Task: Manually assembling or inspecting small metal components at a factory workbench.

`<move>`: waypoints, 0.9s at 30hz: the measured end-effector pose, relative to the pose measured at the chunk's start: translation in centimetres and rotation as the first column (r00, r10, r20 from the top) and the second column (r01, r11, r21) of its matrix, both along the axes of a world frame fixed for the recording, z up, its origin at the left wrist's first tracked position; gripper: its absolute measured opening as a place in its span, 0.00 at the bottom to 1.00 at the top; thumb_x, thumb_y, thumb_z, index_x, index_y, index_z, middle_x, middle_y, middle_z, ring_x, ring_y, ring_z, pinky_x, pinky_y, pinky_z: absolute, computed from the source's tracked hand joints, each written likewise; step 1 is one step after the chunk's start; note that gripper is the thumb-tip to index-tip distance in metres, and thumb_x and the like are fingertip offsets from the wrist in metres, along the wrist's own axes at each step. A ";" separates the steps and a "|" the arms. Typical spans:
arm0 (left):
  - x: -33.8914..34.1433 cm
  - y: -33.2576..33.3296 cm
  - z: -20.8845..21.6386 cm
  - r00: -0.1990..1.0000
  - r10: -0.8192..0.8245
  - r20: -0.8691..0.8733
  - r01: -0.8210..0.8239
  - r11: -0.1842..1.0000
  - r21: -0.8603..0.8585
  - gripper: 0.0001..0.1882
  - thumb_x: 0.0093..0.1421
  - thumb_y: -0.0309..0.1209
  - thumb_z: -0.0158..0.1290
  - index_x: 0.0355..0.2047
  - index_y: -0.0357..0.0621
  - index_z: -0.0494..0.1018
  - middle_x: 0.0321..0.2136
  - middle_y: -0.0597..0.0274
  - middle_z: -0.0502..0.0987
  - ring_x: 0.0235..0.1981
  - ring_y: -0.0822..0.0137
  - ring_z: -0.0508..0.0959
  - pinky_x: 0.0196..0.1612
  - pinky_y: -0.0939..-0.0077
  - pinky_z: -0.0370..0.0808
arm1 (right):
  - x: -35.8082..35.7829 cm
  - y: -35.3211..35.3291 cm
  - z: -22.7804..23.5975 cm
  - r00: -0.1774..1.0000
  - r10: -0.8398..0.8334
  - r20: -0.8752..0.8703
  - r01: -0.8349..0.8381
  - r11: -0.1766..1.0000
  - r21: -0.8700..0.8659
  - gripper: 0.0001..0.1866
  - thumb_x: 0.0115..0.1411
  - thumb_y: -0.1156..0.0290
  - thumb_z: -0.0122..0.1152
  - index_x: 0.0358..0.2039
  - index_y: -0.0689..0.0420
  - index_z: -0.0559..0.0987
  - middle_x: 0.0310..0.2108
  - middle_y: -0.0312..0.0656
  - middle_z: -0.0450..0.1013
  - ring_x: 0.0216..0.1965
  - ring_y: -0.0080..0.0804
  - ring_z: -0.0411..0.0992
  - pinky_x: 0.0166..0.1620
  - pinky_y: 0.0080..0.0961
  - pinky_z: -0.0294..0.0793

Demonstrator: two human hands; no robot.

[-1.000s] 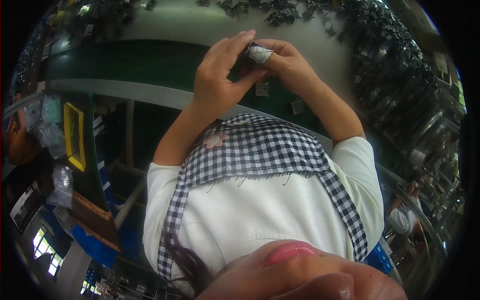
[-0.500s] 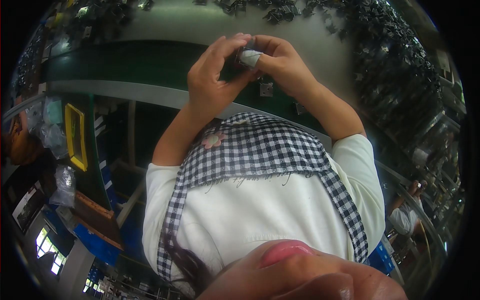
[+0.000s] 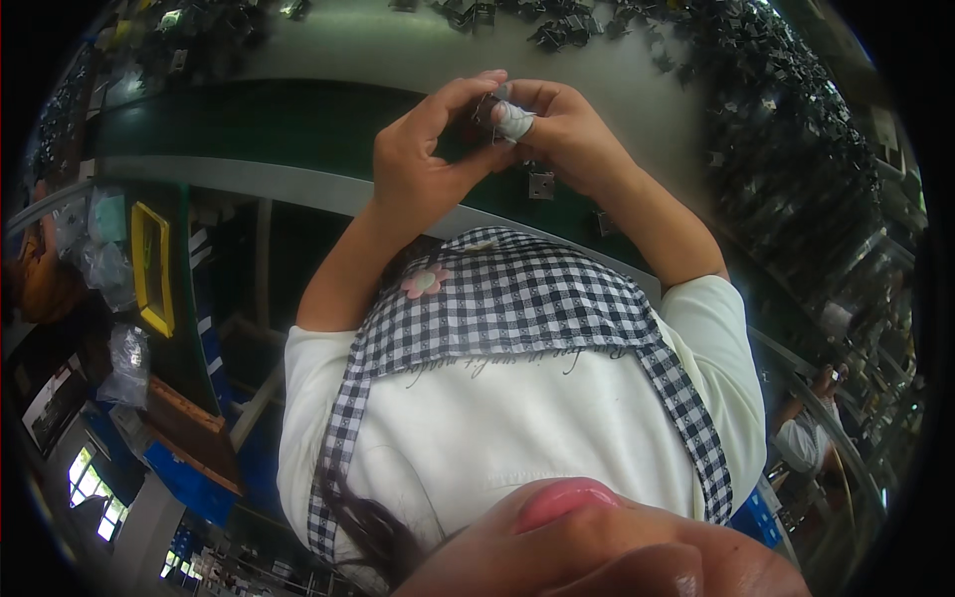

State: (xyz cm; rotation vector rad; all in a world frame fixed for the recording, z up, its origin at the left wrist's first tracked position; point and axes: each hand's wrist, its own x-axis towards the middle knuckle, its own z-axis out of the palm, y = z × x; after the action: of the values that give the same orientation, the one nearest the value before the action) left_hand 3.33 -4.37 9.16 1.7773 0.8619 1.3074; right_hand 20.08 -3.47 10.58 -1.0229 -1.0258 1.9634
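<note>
Above the bench edge, both hands meet around a small dark metal part point(image 3: 484, 107), mostly covered by fingers. My left hand point(image 3: 430, 139) grips its left side between fingertips and thumb. From the right, my right hand point(image 3: 572, 124) closes on the same part, its thumb bearing a white wrap point(image 3: 514, 120). The part's exact kind cannot be made out. Just below my right hand, a small square metal plate with holes point(image 3: 541, 185) lies on the dark green surface point(image 3: 249, 124). Another small metal piece point(image 3: 605, 224) lies beside my right forearm.
A pale work surface point(image 3: 378, 50) stretches beyond the green strip. Heaps of dark metal parts point(image 3: 786, 109) cover its right side and far edge. A grey rail point(image 3: 259, 179) runs along the near edge. At left are a yellow frame point(image 3: 152, 269) and plastic bags point(image 3: 127, 363). Another person point(image 3: 808, 433) is at far right.
The dark part has turned between my fingers and now appears more edge-on. My right thumb has shifted, showing more of its white wrap. Both hands stay close together.
</note>
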 end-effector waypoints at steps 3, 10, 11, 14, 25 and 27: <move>0.0 0.1 0.4 0.998 -0.043 0.044 0.046 0.997 -0.060 0.22 0.45 0.21 0.62 0.43 0.38 0.71 0.43 0.54 0.76 0.41 0.64 0.78 0.43 0.77 0.74 | 0.3 0.1 0.0 0.996 0.068 0.066 -0.063 0.995 -0.073 0.19 0.56 0.63 0.61 0.41 0.67 0.74 0.31 0.43 0.75 0.28 0.26 0.75 0.34 0.19 0.77; -0.5 1.4 2.7 0.923 0.250 -0.292 -0.119 0.908 0.401 0.09 0.53 0.33 0.57 0.27 0.39 0.73 0.28 0.58 0.77 0.31 0.57 0.77 0.34 0.71 0.73 | -0.2 -0.6 1.1 0.962 -0.073 0.263 -0.007 0.957 0.289 0.14 0.56 0.71 0.59 0.40 0.67 0.75 0.29 0.40 0.75 0.28 0.20 0.73 0.33 0.15 0.74; -0.5 1.3 3.0 0.876 0.297 -0.380 -0.140 0.910 0.389 0.09 0.53 0.32 0.57 0.25 0.39 0.72 0.26 0.58 0.76 0.29 0.57 0.77 0.32 0.71 0.73 | -0.2 -0.4 1.1 0.962 -0.072 0.263 -0.008 0.956 0.293 0.14 0.56 0.71 0.59 0.40 0.67 0.75 0.29 0.40 0.75 0.28 0.20 0.73 0.33 0.15 0.74; -0.8 1.8 2.3 0.783 0.394 -0.481 -0.035 0.800 0.599 0.10 0.53 0.32 0.57 0.23 0.40 0.70 0.24 0.58 0.75 0.27 0.57 0.75 0.29 0.70 0.72 | -0.2 -0.3 0.7 0.958 -0.083 0.275 -0.006 0.951 0.309 0.14 0.57 0.72 0.58 0.40 0.68 0.74 0.29 0.40 0.75 0.28 0.20 0.73 0.33 0.16 0.75; 0.5 0.2 1.3 0.926 0.134 -0.352 -0.037 0.963 0.268 0.28 0.44 0.23 0.63 0.47 0.38 0.67 0.40 0.55 0.76 0.37 0.62 0.79 0.37 0.78 0.76 | 0.2 -0.7 -0.4 0.998 -0.047 -0.032 0.054 0.953 0.298 0.14 0.60 0.68 0.53 0.40 0.68 0.73 0.32 0.43 0.74 0.30 0.25 0.74 0.35 0.21 0.75; 0.7 0.8 0.9 0.957 0.134 -0.257 -0.054 0.953 0.298 0.26 0.46 0.31 0.63 0.45 0.43 0.68 0.29 0.57 0.77 0.26 0.61 0.78 0.27 0.74 0.74 | 0.1 -0.5 -1.0 0.998 -0.053 -0.030 0.059 0.971 0.230 0.15 0.61 0.67 0.52 0.40 0.68 0.73 0.32 0.43 0.74 0.29 0.26 0.74 0.35 0.21 0.75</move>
State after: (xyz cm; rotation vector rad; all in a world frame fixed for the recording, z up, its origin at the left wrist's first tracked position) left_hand 4.06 -3.54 10.01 2.2110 0.9553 1.3189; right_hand 20.22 -3.98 9.54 -0.8872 -1.1684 1.7586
